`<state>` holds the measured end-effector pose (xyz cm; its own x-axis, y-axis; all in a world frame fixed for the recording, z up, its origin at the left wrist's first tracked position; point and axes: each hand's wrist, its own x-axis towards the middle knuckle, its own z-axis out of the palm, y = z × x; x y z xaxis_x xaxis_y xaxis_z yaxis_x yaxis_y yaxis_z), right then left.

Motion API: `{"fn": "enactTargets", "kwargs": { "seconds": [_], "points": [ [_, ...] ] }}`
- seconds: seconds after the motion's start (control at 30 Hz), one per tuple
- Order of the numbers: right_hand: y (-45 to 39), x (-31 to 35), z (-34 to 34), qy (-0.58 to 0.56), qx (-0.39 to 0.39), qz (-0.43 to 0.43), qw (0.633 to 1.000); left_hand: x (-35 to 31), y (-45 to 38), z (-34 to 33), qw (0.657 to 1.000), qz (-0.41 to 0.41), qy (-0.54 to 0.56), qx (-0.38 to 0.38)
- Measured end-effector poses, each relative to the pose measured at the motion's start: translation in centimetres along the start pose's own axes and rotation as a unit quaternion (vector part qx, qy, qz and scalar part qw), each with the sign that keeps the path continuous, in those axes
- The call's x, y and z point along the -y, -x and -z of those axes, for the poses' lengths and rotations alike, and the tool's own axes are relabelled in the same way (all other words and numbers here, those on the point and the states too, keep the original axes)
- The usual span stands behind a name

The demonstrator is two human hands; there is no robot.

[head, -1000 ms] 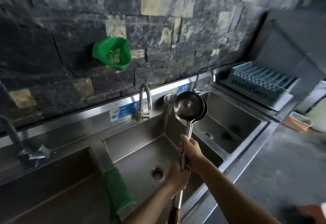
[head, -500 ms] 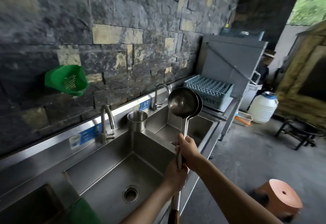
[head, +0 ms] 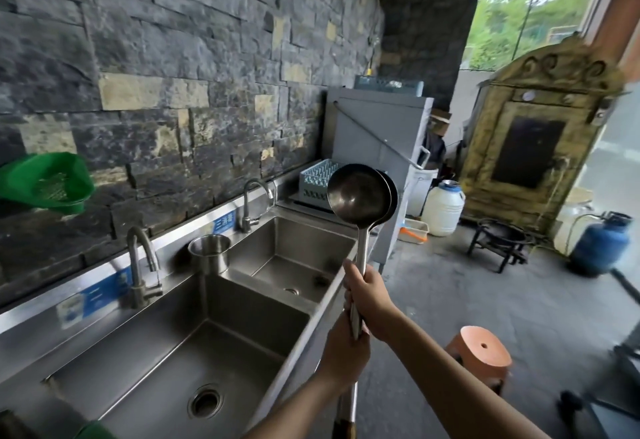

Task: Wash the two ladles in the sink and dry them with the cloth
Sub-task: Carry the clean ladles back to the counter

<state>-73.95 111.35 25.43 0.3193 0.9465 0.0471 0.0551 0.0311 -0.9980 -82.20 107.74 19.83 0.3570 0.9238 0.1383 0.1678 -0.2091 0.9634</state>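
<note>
A green strainer basket [head: 52,184] hangs on the stone wall at far left. Below it runs the steel sink [head: 180,355], with a steel cup [head: 210,252] on the divider between two basins. At its front edge the left hand [head: 343,357] curls its fingers round the lower part of the ladles' handles; just above, the right hand [head: 369,296] wraps the shafts too. The two ladles [head: 360,194] are held upright, nested one behind the other, round dull-steel bowls facing the camera, thin shafts together, a wooden grip at the bottom. An orange stool [head: 479,352] stands on the floor to the right
</note>
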Motion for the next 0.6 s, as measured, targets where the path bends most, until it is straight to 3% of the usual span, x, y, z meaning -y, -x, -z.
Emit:
{"fn": "enactTargets", "kwargs": {
  "seconds": [0.3, 0.6],
  "points": [
    [7.1, 1.2, 9.9, 0.02, -0.1, 0.022, 0.995, -3.5, 5.0, -8.5, 0.995, -0.07, -0.042, 0.061],
    [15.0, 2.5, 19.0, 0.048, -0.192, 0.03, 0.98, -7.3, 11.0, -16.9, 0.98, -0.129, -0.01, 0.149]
  ]
}}
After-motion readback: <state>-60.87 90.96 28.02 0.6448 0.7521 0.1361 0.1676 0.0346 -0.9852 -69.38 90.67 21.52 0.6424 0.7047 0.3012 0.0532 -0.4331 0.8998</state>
